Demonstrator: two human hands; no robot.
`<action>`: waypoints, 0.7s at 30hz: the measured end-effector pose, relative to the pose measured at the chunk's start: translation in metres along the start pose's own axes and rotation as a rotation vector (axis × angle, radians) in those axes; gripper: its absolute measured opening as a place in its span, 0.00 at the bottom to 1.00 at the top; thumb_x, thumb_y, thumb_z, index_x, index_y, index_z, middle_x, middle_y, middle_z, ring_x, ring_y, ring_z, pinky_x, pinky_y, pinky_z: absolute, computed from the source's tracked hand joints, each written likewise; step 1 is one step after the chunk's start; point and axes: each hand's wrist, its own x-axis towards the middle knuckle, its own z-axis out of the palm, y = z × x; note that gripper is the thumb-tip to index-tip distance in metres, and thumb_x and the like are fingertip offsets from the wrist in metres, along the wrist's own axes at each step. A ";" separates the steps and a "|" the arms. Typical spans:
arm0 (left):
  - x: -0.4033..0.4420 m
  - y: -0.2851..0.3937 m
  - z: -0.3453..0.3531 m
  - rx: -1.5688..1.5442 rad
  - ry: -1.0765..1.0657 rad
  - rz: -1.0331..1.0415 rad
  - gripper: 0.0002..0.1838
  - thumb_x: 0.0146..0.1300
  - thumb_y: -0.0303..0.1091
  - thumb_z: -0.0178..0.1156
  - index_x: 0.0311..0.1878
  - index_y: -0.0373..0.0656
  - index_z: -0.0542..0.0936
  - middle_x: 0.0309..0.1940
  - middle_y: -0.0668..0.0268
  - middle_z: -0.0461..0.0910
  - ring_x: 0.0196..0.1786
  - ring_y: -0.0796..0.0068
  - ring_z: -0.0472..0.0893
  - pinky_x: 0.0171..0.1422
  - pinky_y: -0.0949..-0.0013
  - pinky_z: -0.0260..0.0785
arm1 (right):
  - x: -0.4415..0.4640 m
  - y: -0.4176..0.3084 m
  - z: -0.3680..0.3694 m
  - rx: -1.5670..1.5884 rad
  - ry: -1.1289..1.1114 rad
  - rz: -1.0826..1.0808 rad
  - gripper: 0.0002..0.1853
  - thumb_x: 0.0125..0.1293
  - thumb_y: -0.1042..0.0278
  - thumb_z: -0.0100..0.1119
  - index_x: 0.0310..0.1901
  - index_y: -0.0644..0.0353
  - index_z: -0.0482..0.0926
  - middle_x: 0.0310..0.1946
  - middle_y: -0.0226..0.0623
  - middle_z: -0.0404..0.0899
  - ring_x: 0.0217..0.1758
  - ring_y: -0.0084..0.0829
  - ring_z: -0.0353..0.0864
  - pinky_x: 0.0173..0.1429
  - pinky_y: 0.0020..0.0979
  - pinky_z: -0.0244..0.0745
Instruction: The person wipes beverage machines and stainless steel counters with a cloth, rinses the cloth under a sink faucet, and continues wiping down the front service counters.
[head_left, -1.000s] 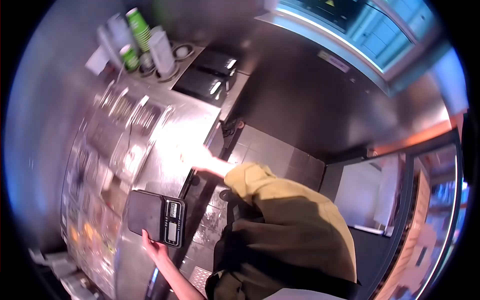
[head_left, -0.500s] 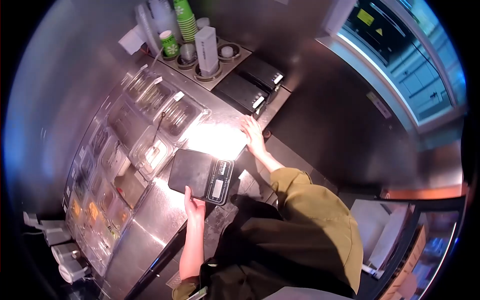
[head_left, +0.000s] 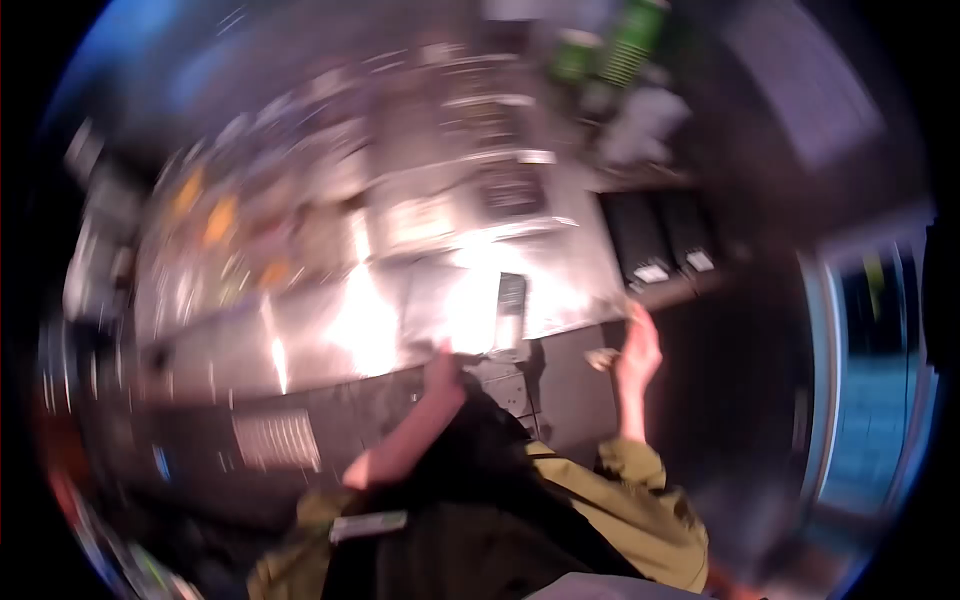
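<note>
Motion blur covers most of the view. A flat kitchen scale (head_left: 511, 300) with a dark display panel lies at the counter's front edge, its plate washed out by bright glare. My left hand (head_left: 441, 380) is at the scale's near edge, thumb up on the rim; its other fingers are hidden beneath or smeared. Farther right, my right hand (head_left: 639, 350) is by the counter's right front corner, fingers pointing up and apart, with nothing seen in it. Below the hand's fingertips there is only dark floor and the counter edge.
Behind the scale, clear food bins (head_left: 420, 220) line the steel counter (head_left: 330, 345), several with orange contents. Two black boxes (head_left: 655, 235) sit at its right end. Green paper cups (head_left: 630, 50) are stacked at the back. A bright doorway or window (head_left: 870, 380) is at the right.
The view has swung, so the counter now runs nearly across. My left hand stays at the scale's edge. My right hand appears drawn slightly off the counter corner.
</note>
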 end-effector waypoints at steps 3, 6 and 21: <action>-0.004 0.010 0.020 -0.010 0.151 -0.054 0.15 0.54 0.40 0.58 0.40 0.40 0.71 0.31 0.64 0.71 0.35 0.71 0.72 0.35 0.72 0.68 | -0.004 -0.027 0.018 0.178 -0.165 -0.125 0.18 0.67 0.67 0.40 0.52 0.70 0.68 0.49 0.43 0.72 0.52 0.32 0.71 0.57 0.31 0.64; -0.033 0.023 0.024 -0.272 0.084 -0.003 0.14 0.50 0.34 0.62 0.38 0.42 0.71 0.32 0.66 0.71 0.35 0.72 0.74 0.43 0.71 0.70 | -0.018 -0.067 0.048 0.221 -0.334 -0.082 0.19 0.68 0.66 0.37 0.55 0.69 0.65 0.50 0.45 0.71 0.54 0.33 0.70 0.59 0.32 0.62; -0.259 -0.045 -0.480 -1.129 1.072 0.716 0.04 0.51 0.31 0.57 0.24 0.46 0.73 0.19 0.71 0.71 0.19 0.81 0.68 0.22 0.83 0.64 | -0.251 -0.114 0.382 -0.465 -0.856 -1.034 0.36 0.53 0.55 0.56 0.58 0.70 0.56 0.60 0.63 0.49 0.63 0.60 0.47 0.66 0.48 0.44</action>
